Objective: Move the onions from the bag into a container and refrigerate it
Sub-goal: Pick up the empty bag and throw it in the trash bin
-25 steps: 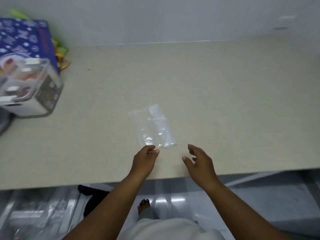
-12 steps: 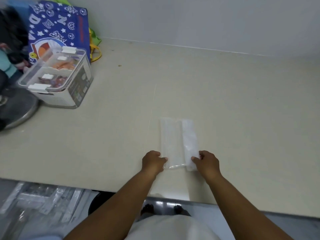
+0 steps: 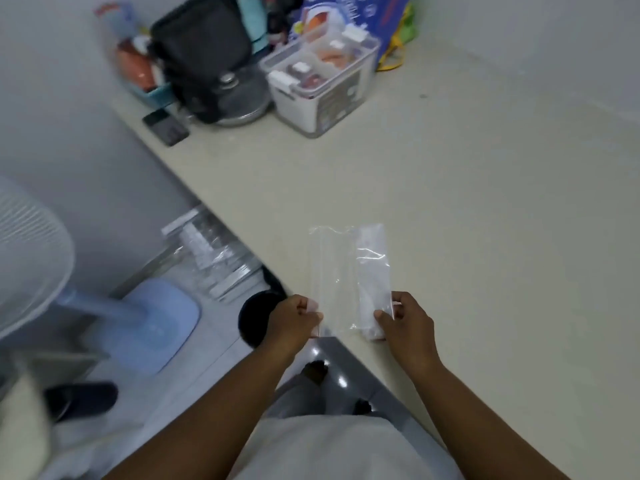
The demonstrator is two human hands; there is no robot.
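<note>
While the clear bag lies flat on the counter, left hand and right hand pinch its near corners, fingers closed on plastic, apparently to lift it.

bag on counter near front edge; container behind, far left.

Clear plastic bag, beige counter, blue star-patterned bag

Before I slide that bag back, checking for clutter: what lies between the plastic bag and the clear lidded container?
Head view: only bare countertop between plastic bag and lidded container.
</note>
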